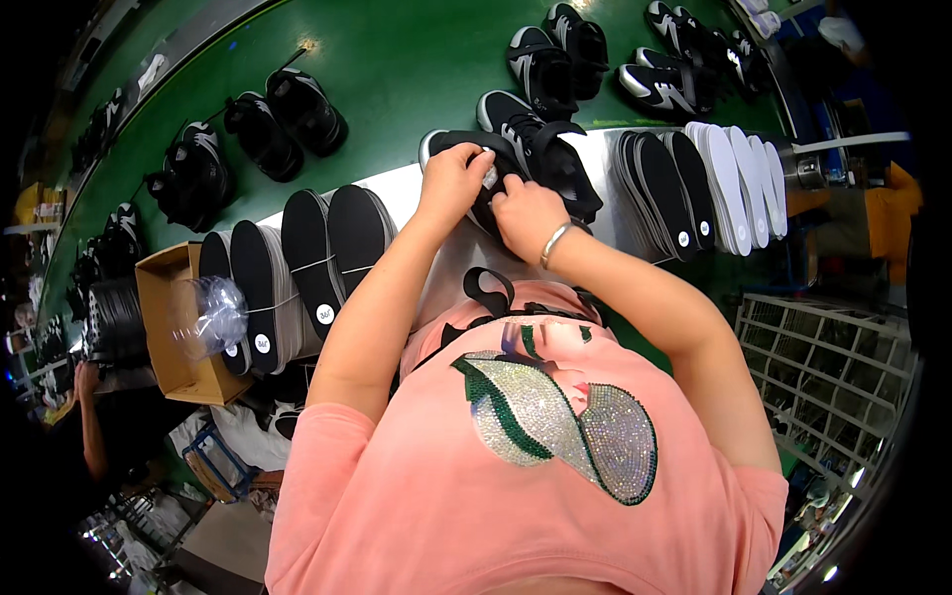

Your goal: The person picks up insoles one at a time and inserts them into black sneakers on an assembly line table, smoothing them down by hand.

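Observation:
A black sneaker (442,141) with a light toe lies in front of me at the edge of the metal shelf, partly hidden by my hands. My left hand (453,183) is closed on its upper, fingers bent. A small crumpled white piece (490,176) shows at those fingertips; what it is I cannot make out. Closed in a pinch, my right hand (531,216) grips the same sneaker near its opening. Its exact hold is hidden under the fingers. Touching this shoe on the right is a second black sneaker (540,139).
Bundled black insoles (305,243) stand left, beside a cardboard box (164,327) with clear plastic (210,315). Black insoles (650,188) and white insoles (724,183) are at right. More sneakers (283,124) sit on the green conveyor (397,59). Another person's hand (86,382) is far left.

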`<state>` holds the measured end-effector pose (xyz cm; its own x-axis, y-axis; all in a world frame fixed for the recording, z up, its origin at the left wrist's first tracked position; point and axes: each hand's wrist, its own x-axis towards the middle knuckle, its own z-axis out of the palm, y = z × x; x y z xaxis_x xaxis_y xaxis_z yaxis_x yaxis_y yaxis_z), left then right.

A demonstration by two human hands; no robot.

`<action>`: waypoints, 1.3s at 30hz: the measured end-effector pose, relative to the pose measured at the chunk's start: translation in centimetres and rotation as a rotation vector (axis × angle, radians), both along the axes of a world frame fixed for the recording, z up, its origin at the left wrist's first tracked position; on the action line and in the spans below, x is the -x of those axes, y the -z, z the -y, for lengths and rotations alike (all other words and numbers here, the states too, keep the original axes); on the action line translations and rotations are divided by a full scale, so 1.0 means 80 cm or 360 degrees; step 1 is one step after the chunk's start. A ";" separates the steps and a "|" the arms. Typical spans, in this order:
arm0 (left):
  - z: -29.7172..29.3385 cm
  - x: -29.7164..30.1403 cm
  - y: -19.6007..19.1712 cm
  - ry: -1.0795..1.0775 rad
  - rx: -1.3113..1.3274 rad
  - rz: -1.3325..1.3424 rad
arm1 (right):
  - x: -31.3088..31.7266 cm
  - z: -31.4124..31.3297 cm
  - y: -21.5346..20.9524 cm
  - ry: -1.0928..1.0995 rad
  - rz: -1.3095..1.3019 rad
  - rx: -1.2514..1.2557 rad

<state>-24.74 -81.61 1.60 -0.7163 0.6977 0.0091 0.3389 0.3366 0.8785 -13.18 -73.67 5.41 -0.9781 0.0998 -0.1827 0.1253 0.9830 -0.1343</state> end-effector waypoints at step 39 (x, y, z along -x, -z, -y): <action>-0.050 -0.110 -0.050 0.0796 0.0441 -0.0928 | -0.114 -0.218 -0.050 0.0438 -0.0768 0.0205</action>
<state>-15.98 -77.58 5.59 -0.2530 0.9653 0.0641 0.8836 0.2036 0.4218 -4.02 -56.23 9.39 -0.8950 0.3691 0.2506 0.2692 0.8947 -0.3565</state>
